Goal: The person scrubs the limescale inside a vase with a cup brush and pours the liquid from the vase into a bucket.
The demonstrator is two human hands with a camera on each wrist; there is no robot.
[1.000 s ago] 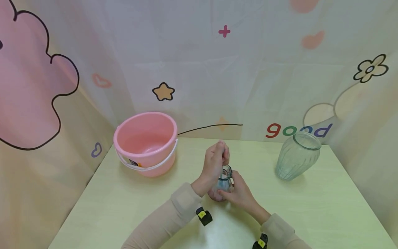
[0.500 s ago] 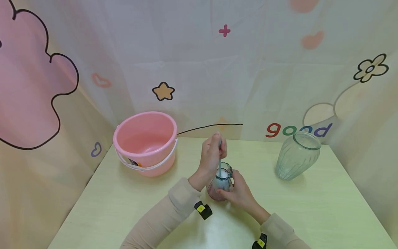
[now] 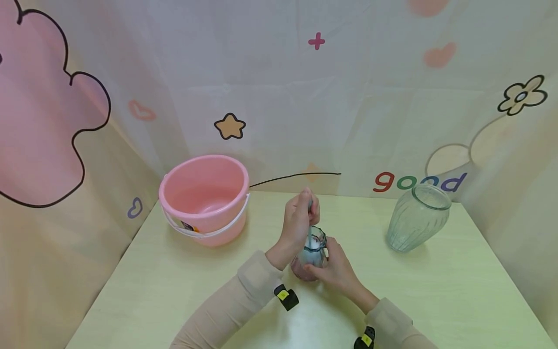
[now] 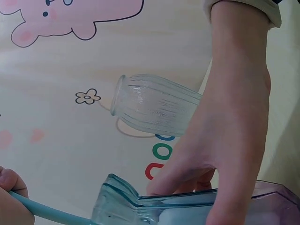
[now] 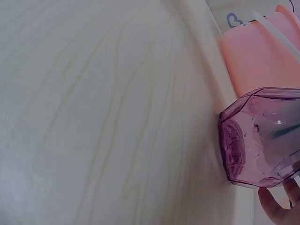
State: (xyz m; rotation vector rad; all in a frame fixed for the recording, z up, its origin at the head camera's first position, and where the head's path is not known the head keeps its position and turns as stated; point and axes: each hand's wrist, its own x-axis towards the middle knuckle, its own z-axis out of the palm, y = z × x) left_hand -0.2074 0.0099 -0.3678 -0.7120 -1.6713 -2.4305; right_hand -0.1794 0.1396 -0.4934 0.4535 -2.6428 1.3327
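Observation:
In the head view, my left hand [image 3: 294, 223] is curled round the teal handle of a bottle brush [image 3: 310, 236] that stands nearly upright in the mouth of a small glass vase [image 3: 303, 271]. The brush's pale head [image 4: 180, 217] shows through the glass. The vase has a wavy rim, bluish at the neck and purple at the faceted base [image 5: 234, 145]. My right hand [image 3: 337, 266] grips its right side, thumb across the front and fingers behind. The left wrist view shows this right hand [image 4: 229, 126] over the vase, with left-hand fingers [image 4: 11, 185] on the handle.
A pink bucket [image 3: 205, 198] with a white handle stands at the back left of the pale table [image 3: 436, 300]. Toward the back right is a larger clear ribbed glass vase [image 3: 416, 223]. A printed curtain [image 3: 270, 97] hangs behind the table.
My left hand first rose with the brush, baring more of the handle above the vase's rim, then dipped slightly. The right hand keeps its grip on the vase, almost still.

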